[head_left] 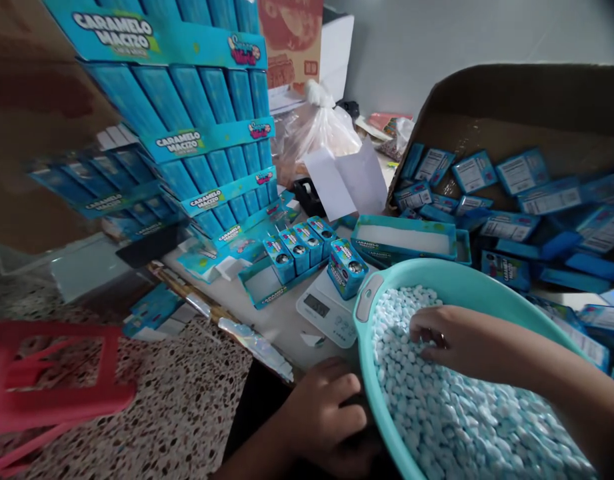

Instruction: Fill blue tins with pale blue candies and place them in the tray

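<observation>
My right hand [434, 333] is inside a turquoise plastic basin [369, 373] holding many small pale-blue and white candies [487, 413]. Its fingers are curled into the candies at the surface, and the fingertips are partly hidden. Outside the basin, my left hand [331, 403] lies by the table's front edge, fingers loosely bent and a little apart, with nothing visible in them. A white digital scale [329, 313] sits just beyond it, bearing a filled blue candy box [347, 268]. Beside the scale, a display tray [259, 293] contains several upright blue boxes [294, 248].
Stacked full display trays [207, 143] rise at the left. A large tilted cardboard carton [449, 110] at the right holds many blue boxes. Behind are another display tray [407, 237], a tied clear plastic bag [321, 130] and a black tape dispenser [307, 195]. A red stool [61, 400] stands on the floor.
</observation>
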`<state>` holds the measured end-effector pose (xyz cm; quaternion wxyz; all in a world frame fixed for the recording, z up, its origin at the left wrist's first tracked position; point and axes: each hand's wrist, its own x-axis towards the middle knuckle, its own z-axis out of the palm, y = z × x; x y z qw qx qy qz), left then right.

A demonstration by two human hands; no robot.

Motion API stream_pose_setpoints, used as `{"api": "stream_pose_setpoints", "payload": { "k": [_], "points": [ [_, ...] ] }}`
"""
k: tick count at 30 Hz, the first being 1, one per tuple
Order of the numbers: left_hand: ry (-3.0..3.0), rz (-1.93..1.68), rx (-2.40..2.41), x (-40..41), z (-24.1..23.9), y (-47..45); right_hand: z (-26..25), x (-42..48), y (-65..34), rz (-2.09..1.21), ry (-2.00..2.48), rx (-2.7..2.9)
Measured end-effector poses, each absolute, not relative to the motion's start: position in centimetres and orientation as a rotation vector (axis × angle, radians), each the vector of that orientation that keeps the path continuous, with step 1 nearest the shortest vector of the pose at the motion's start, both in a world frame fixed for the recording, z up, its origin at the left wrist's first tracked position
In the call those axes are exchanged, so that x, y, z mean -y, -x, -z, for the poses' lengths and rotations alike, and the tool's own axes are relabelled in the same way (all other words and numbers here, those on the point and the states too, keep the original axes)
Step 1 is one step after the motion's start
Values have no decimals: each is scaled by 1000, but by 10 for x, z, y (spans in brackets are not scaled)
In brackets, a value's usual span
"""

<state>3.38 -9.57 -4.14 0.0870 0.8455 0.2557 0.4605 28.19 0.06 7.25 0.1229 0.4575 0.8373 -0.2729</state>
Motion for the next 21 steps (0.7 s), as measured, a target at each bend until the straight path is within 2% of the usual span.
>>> {"api": "stream_pose_setpoints", "payload": {
  "k": [17, 21],
  "points": [
    [-2531, -1330, -702, 91, 38, -37, -77, -5, -282, 850, -1362, -2301],
    [-2372, -1607, -622, 94, 38, -35, -75, -9, -284, 887, -1368, -2284]
  ]
}}
